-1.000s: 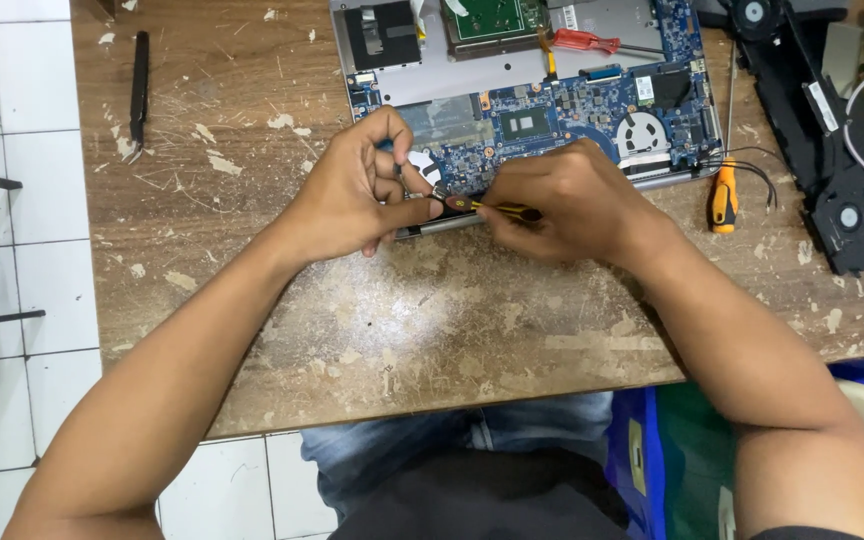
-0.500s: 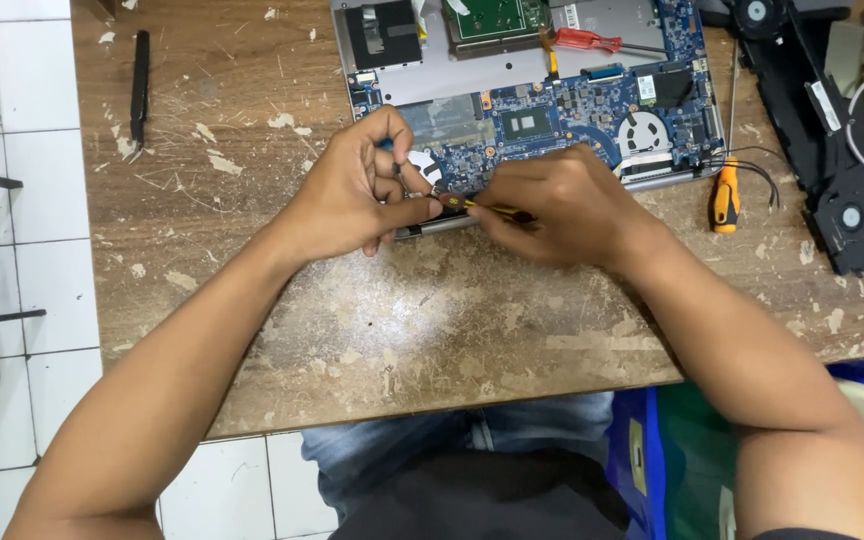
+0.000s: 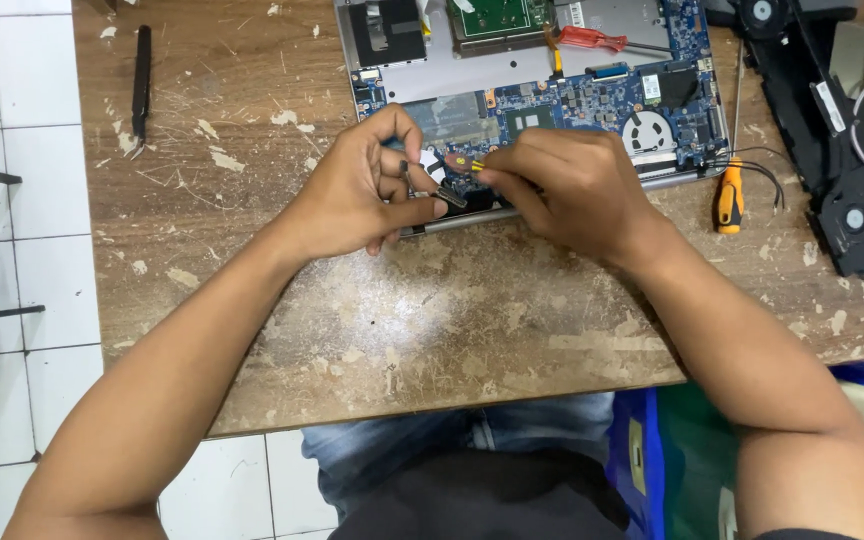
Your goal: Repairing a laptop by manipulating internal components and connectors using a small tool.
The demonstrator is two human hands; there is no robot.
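We grip a small yellow-handled screwdriver (image 3: 472, 165) in our right hand (image 3: 567, 185), fingers closed round it, its tip at the near edge of the opened laptop (image 3: 542, 110). Our left hand (image 3: 362, 190) pinches a small metal hinge bracket (image 3: 422, 188) just beside it. An orange-handled screwdriver (image 3: 729, 195) lies near on the right, a red-handled tool (image 3: 592, 40) rests across the laptop, black tweezers (image 3: 140, 80) lie well apart on the left. A black laptop cover (image 3: 832, 130) crowds the right edge. The worn wooden worktop (image 3: 402, 320) is bare towards us.
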